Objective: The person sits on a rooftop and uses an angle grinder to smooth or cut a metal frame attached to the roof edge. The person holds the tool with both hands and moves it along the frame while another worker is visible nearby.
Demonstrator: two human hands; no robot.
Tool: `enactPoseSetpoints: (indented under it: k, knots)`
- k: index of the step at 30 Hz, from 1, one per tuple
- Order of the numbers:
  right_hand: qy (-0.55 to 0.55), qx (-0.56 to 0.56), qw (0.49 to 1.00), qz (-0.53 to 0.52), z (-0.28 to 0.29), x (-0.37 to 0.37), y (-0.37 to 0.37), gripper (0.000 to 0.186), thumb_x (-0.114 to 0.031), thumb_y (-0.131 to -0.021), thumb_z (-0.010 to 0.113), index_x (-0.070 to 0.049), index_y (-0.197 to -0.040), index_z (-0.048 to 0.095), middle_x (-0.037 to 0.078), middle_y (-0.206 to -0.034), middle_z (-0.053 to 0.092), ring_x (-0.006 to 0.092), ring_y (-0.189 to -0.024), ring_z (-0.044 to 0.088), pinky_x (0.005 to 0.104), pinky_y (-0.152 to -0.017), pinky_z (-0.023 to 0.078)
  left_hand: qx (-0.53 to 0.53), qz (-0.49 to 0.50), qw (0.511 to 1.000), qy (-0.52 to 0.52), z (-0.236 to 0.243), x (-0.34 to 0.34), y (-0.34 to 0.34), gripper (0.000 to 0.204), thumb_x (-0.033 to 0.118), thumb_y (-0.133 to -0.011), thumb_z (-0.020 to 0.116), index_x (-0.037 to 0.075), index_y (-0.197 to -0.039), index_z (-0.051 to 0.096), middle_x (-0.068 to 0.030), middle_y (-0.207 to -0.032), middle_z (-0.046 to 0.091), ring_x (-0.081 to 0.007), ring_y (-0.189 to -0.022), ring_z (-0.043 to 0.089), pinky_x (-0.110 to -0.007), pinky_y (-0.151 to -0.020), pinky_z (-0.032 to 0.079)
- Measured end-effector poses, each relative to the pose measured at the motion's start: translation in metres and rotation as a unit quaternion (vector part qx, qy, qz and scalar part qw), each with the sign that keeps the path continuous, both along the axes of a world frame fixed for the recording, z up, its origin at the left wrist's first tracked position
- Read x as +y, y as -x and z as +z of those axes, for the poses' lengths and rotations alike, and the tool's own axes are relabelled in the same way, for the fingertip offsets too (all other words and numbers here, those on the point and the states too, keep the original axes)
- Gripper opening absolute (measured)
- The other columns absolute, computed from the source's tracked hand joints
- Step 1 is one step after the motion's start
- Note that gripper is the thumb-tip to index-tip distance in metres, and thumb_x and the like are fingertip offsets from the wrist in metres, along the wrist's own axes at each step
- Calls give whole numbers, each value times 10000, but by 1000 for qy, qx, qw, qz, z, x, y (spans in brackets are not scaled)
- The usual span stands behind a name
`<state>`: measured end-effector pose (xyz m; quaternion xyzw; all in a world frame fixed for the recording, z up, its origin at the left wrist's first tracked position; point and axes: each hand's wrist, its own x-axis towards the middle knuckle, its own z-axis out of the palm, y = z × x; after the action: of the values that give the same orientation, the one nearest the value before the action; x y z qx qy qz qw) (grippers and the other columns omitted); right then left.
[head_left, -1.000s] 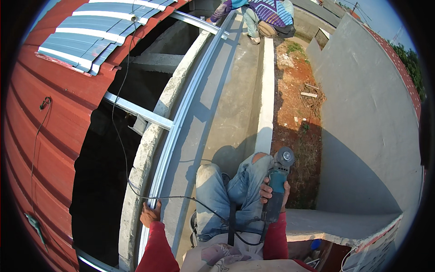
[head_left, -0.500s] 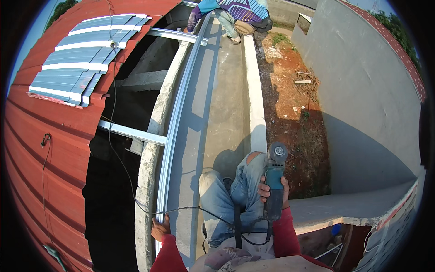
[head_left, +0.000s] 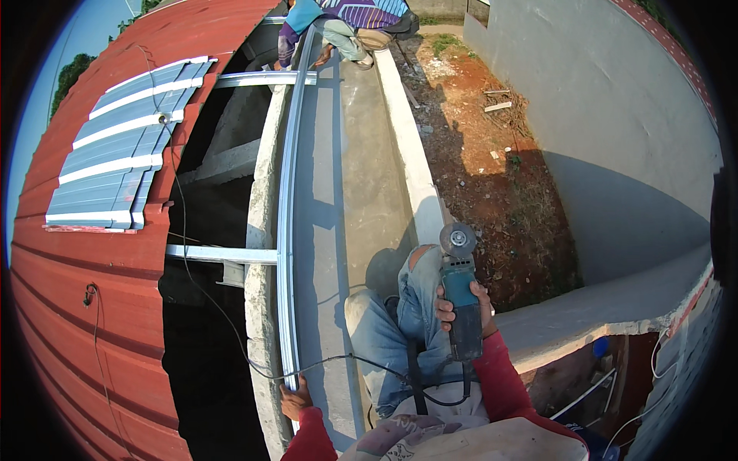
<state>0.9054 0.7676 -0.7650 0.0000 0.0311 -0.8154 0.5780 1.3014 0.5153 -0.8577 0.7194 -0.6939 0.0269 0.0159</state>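
Observation:
My right hand grips an angle grinder with a teal and black body, held upright over my bent right knee. Its round disc points away from me, touching nothing. Low on the left, my left hand has its fingers curled on the near part of a long silvery metal rail. That rail runs away from me along the inner edge of the concrete gutter. The grinder's dark cord crosses over the rail just beyond my left hand.
Metal crosspieces span a dark opening beside the rough concrete ledge. Left of it, blue-grey sheets lie on the red roof. A crouching person reaches to the rail's far end. Right of the low wall, ground drops away.
The view has turned a little. The grinder stays upright in my right hand and my left hand stays on the rail. At the far end, a second hand of the person shows beside the rail.

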Motion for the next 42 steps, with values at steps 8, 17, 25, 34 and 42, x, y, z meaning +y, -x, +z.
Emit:
enactPoseSetpoints:
  k: [8,17,25,34,42]
  knots:
    - [9,-7,1000,-12,3,2,0,594,-494,-905,562,-4,-1224,459,93,-919,527,209,-820,568,393,-723,525,-17,1,1000,-8,-5,-2,0,889,780,-710,597,13,-1156,658,-239,-848,708,-411,-808,697,-488,-735,546]
    - [12,-20,1000,-1,1,-2,1,565,-462,-906,577,3,-1208,469,100,-919,536,214,-809,581,401,-711,539,-20,-4,1000,11,-4,0,-4,885,770,-717,610,8,-1164,661,-235,-855,711,-389,-804,704,-470,-735,556]
    - [-19,-8,1000,-19,1,2,0,563,-468,-913,566,10,-1197,475,96,-896,539,206,-788,589,386,-687,540,-24,-5,999,21,1,4,8,837,738,-718,629,28,-1158,676,-210,-851,720,-362,-787,711,-447,-743,560]
    - [-21,-10,1000,-17,4,3,-1,554,-468,-923,552,12,-1190,481,97,-898,539,205,-787,588,384,-684,543,-37,-3,999,31,-4,1,3,834,737,-722,634,30,-1161,678,-205,-862,723,-356,-781,713,-432,-739,561]
    - [-25,-11,999,-26,4,3,-1,552,-467,-923,555,13,-1187,487,100,-896,551,207,-782,599,388,-682,548,-32,-9,999,17,2,4,8,873,753,-716,630,5,-1162,669,-219,-864,719,-362,-791,712,-444,-728,560]
